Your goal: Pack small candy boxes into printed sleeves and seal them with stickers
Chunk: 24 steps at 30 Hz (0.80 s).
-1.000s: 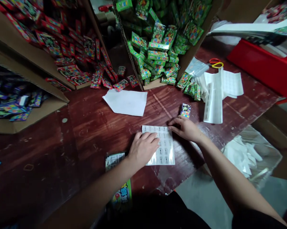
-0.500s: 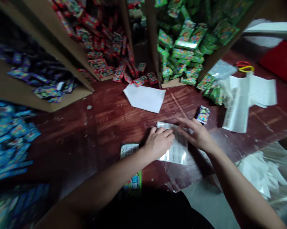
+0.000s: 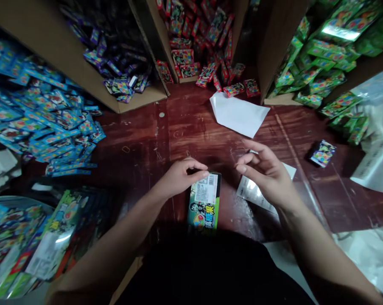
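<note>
My left hand (image 3: 180, 178) is at the upper left of a flat green and black candy packet (image 3: 205, 207) with a white barcode label. Its thumb reaches the packet's top edge, with a gap between thumb and fingers. To the right, my right hand (image 3: 266, 176) is raised over a shiny printed clear sleeve (image 3: 255, 195) lying on the table. Its thumb tip meets a bent finger while the forefinger stretches out. Whatever is in that pinch, if anything, is too small to name. The packet's lower end runs into shadow by my body.
Cardboard boxes hold purple packs (image 3: 118, 87), red packs (image 3: 207, 29) and green packs (image 3: 325, 55). Blue packs (image 3: 64, 114) are heaped at left, above a container of filled packets (image 3: 54, 241). White paper (image 3: 239, 114) and a single purple pack (image 3: 322, 153) lie on the table (image 3: 134, 135).
The view has swung left. My hands have parted and come off the clear sleeve. My left hand has moved over to the green packet, and my right hand has lifted with fingers curled.
</note>
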Each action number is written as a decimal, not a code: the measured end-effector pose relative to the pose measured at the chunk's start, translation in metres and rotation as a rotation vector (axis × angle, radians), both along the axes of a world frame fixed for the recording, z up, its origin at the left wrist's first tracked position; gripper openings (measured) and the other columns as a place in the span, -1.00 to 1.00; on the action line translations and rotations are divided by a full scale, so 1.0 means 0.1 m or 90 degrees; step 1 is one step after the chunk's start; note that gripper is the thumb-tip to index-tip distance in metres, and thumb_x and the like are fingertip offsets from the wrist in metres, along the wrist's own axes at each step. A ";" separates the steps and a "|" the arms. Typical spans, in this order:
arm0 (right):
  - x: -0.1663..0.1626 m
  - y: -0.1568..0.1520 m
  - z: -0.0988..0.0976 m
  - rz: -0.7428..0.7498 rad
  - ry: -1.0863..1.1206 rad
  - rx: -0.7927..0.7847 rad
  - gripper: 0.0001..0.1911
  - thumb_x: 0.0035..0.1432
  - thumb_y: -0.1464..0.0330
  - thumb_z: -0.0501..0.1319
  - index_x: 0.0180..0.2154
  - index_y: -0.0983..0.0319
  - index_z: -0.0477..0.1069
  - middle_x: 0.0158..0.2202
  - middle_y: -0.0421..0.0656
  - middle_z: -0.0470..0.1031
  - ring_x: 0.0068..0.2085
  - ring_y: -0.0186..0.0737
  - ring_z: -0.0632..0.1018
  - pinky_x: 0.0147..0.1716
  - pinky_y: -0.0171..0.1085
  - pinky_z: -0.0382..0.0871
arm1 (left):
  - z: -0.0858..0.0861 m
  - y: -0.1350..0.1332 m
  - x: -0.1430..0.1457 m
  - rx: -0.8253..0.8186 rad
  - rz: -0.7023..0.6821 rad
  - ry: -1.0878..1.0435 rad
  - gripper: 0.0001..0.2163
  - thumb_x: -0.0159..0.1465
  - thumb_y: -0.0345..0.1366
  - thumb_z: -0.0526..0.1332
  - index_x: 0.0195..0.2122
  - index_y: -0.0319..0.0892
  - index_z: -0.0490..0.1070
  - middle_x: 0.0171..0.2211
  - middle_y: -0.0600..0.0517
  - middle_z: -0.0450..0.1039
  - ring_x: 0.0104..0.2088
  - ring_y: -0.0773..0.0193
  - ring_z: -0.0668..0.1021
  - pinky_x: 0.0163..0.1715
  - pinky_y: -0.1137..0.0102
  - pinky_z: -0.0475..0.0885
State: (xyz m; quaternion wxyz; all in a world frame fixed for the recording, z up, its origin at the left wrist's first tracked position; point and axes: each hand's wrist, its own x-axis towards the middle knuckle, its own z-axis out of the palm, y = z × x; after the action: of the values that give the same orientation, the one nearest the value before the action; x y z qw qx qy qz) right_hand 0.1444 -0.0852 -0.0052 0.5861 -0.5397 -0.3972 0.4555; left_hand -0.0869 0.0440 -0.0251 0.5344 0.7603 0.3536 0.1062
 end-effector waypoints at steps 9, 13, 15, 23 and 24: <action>-0.23 0.13 0.02 0.019 0.005 -0.008 -0.48 0.19 0.31 0.38 0.16 -0.01 0.35 -0.23 -0.24 0.50 -0.18 -0.30 0.52 -0.07 -0.27 0.44 | -0.01 0.11 -0.06 -0.317 0.136 -0.105 -0.63 0.13 -0.41 0.40 -0.02 -0.22 0.48 -0.37 0.07 0.57 -0.35 0.36 0.57 -0.18 0.36 0.43; -0.27 0.10 0.01 0.016 0.000 -0.024 -0.50 0.21 0.30 0.36 0.16 0.00 0.35 -0.22 -0.23 0.49 -0.18 -0.30 0.51 -0.06 -0.26 0.44 | -0.06 0.08 -0.09 -0.327 0.151 -0.111 -0.79 0.11 -0.36 0.44 -0.22 -0.21 0.58 -0.31 0.02 0.60 -0.30 0.33 0.59 -0.10 0.31 0.44; -0.27 0.11 -0.01 0.017 0.001 -0.031 -0.50 0.21 0.30 0.36 0.16 0.01 0.35 -0.23 -0.23 0.49 -0.18 -0.31 0.50 -0.06 -0.27 0.44 | -0.05 0.08 -0.13 -0.275 0.111 -0.121 -0.84 0.12 -0.28 0.45 -0.28 -0.18 0.61 -0.28 0.00 0.61 -0.25 0.29 0.59 -0.07 0.28 0.45; -0.37 0.19 0.06 0.092 -0.029 -0.036 -0.43 0.20 0.33 0.36 0.20 0.00 0.27 -0.21 -0.24 0.49 -0.19 -0.30 0.52 -0.08 -0.23 0.46 | 0.01 0.01 -0.34 -0.142 0.028 -0.130 -0.85 0.15 -0.26 0.44 -0.25 -0.13 0.64 -0.10 -0.04 0.61 -0.09 0.21 0.61 0.02 0.25 0.47; -0.41 0.20 0.07 0.123 -0.042 -0.040 -0.40 0.20 0.34 0.35 0.22 0.00 0.24 -0.21 -0.24 0.48 -0.19 -0.29 0.52 -0.09 -0.23 0.47 | 0.01 -0.02 -0.34 -0.169 0.042 -0.127 -0.84 0.15 -0.27 0.43 -0.23 -0.14 0.63 -0.14 -0.04 0.63 -0.13 0.23 0.63 -0.02 0.27 0.49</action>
State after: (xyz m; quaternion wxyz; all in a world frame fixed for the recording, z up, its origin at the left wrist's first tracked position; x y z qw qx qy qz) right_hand 0.1038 -0.0649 0.0019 0.5085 -0.5319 -0.4522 0.5040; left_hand -0.1212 0.0423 -0.0239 0.6590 0.6565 0.3345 0.1512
